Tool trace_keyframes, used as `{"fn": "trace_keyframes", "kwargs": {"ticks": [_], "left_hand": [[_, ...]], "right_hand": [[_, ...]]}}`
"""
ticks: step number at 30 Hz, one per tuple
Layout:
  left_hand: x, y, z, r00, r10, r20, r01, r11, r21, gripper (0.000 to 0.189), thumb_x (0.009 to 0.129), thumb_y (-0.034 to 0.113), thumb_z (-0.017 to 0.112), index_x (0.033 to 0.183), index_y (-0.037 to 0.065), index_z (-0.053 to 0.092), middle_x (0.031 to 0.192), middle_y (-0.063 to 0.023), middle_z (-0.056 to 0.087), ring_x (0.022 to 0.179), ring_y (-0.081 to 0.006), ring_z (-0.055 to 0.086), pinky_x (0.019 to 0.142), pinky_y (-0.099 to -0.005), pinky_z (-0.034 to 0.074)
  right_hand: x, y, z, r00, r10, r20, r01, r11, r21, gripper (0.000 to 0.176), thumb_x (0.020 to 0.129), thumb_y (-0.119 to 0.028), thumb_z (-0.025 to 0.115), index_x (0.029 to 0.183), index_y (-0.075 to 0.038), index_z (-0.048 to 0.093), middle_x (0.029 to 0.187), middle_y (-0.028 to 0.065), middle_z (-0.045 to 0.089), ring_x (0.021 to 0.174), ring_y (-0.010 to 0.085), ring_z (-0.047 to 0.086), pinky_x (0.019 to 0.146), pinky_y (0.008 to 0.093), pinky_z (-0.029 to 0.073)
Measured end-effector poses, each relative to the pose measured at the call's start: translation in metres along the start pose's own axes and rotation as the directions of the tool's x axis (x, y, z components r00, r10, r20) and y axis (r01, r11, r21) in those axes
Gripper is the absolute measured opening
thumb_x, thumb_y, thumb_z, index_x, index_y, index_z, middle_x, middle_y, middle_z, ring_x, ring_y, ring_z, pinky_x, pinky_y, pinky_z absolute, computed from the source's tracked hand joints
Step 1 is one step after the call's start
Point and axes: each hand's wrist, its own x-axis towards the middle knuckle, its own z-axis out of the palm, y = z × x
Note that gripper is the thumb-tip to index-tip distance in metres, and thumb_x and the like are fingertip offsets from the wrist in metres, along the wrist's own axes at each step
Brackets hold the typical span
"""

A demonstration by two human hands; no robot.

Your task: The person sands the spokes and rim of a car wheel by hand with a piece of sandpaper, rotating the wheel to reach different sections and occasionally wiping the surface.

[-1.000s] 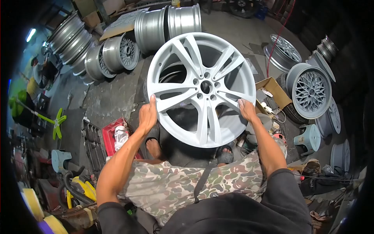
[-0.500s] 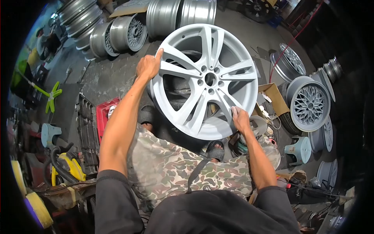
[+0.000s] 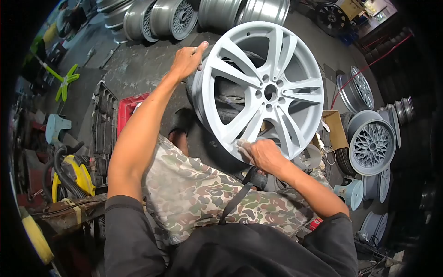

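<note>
A pale grey-white alloy wheel [image 3: 302, 86] with paired spokes leans at a tilt in front of me, above dark tyres [image 3: 229, 99] that show through its openings. My left hand [image 3: 187, 61] is at its upper left edge, thumb raised and the other fingers curled at the rim; part of their grip is hidden. Low on the wheel's face, my right hand [image 3: 264, 153] presses its closed, whitish fingertips against the rim near the base of a spoke. Something thin and pale may be under them, but I cannot make it out.
Silver wheels [image 3: 217, 18] line the back, and a mesh-spoked wheel [image 3: 373, 144] stands at right by a cardboard box [image 3: 335, 127]. Left are a red tray [image 3: 128, 111], a black grille [image 3: 105, 122] and a light-blue stool [image 3: 56, 127]. Another person [image 3: 69, 21] sits far left.
My right hand has moved left across the wheel's lower face. My left hand has shifted slightly up at the rim. The wheel has turned a little clockwise, and the camera view has shifted.
</note>
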Motion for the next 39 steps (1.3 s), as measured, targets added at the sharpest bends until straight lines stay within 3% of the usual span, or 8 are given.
{"fn": "trace_keyframes", "kwargs": {"ticks": [3, 11, 13, 21, 29, 32, 36, 39], "left_hand": [[0.000, -0.012, -0.008, 0.999, -0.033, -0.011, 0.032, 0.996, -0.081, 0.075, 0.102, 0.065, 0.048, 0.067, 0.001, 0.067, 0.059, -0.0050, 0.064, 0.060, -0.0137, 0.058, 0.064, -0.0335, 0.047], [-0.017, 0.018, -0.020, 0.999, 0.043, -0.005, -0.043, 0.997, -0.063, 0.066, 0.103, 0.054, 0.051, 0.076, -0.003, 0.069, 0.063, -0.0114, 0.067, 0.066, -0.0209, 0.068, 0.072, -0.0375, 0.052], [-0.017, 0.021, -0.013, 0.994, 0.105, -0.006, -0.105, 0.993, -0.055, 0.063, 0.104, 0.051, 0.051, 0.077, -0.003, 0.070, 0.064, -0.0119, 0.067, 0.066, -0.0225, 0.068, 0.072, -0.0386, 0.052], [-0.036, 0.048, -0.010, 0.968, 0.250, 0.008, -0.248, 0.965, -0.089, 0.061, 0.104, 0.052, 0.056, 0.077, -0.001, 0.071, 0.061, -0.0038, 0.062, 0.059, -0.0106, 0.058, 0.059, -0.0318, 0.047], [-0.036, 0.050, -0.010, 0.983, 0.181, 0.015, -0.180, 0.982, -0.059, 0.061, 0.104, 0.052, 0.055, 0.077, 0.000, 0.071, 0.061, -0.0034, 0.062, 0.060, -0.0114, 0.056, 0.059, -0.0321, 0.045], [-0.039, 0.044, -0.017, 0.965, 0.262, -0.005, -0.262, 0.963, -0.063, 0.060, 0.104, 0.051, 0.055, 0.078, 0.000, 0.072, 0.061, -0.0031, 0.061, 0.060, -0.0115, 0.056, 0.060, -0.0324, 0.045], [-0.032, 0.039, -0.014, 0.971, 0.239, -0.010, -0.240, 0.969, -0.060, 0.057, 0.104, 0.049, 0.057, 0.080, 0.000, 0.072, 0.060, -0.0036, 0.061, 0.059, -0.0116, 0.056, 0.059, -0.0327, 0.046], [-0.033, 0.041, -0.008, 0.967, 0.243, 0.072, -0.243, 0.970, -0.008, 0.054, 0.104, 0.047, 0.058, 0.081, 0.000, 0.073, 0.060, -0.0037, 0.060, 0.058, -0.0115, 0.055, 0.059, -0.0327, 0.045]], "right_hand": [[0.011, 0.034, 0.009, 0.998, -0.053, 0.037, 0.057, 0.992, -0.111, 0.050, 0.104, -0.041, 0.055, 0.068, -0.011, 0.071, 0.053, 0.0157, 0.059, 0.054, 0.0372, 0.065, 0.051, 0.0480, 0.050], [0.016, 0.017, 0.008, 0.971, -0.144, 0.189, 0.172, 0.975, -0.141, 0.042, 0.102, -0.042, 0.056, 0.083, -0.011, 0.076, 0.060, 0.0178, 0.065, 0.061, 0.0369, 0.069, 0.058, 0.0465, 0.056], [0.032, 0.052, 0.005, 0.987, 0.069, 0.148, -0.052, 0.992, -0.117, 0.044, 0.102, -0.044, 0.056, 0.082, -0.011, 0.075, 0.063, 0.0182, 0.066, 0.063, 0.0371, 0.070, 0.059, 0.0464, 0.056], [0.034, 0.067, -0.012, 0.986, 0.033, 0.166, -0.032, 0.999, -0.009, 0.039, 0.104, -0.047, 0.053, 0.101, -0.018, 0.079, 0.064, 0.0183, 0.067, 0.063, 0.0390, 0.068, 0.061, 0.0491, 0.056], [0.056, 0.103, -0.009, 0.943, 0.085, 0.322, -0.079, 0.996, -0.034, 0.042, 0.104, -0.049, 0.052, 0.108, -0.018, 0.080, 0.083, 0.0180, 0.074, 0.081, 0.0376, 0.072, 0.076, 0.0473, 0.058], [0.055, 0.122, -0.024, 0.946, 0.084, 0.312, -0.182, 0.937, 0.298, 0.040, 0.103, -0.050, 0.054, 0.120, -0.021, 0.077, 0.099, 0.0144, 0.077, 0.088, 0.0364, 0.073, 0.086, 0.0431, 0.056], [0.065, 0.083, -0.030, 0.836, 0.172, 0.521, -0.257, 0.962, 0.095, 0.041, 0.104, -0.050, 0.054, 0.120, -0.021, 0.077, 0.109, 0.0147, 0.076, 0.098, 0.0371, 0.071, 0.088, 0.0439, 0.055], [0.056, 0.123, -0.030, 0.949, 0.034, 0.313, -0.125, 0.954, 0.273, 0.042, 0.104, -0.050, 0.053, 0.118, -0.019, 0.077, 0.105, 0.0174, 0.075, 0.096, 0.0387, 0.071, 0.087, 0.0454, 0.055]]}}
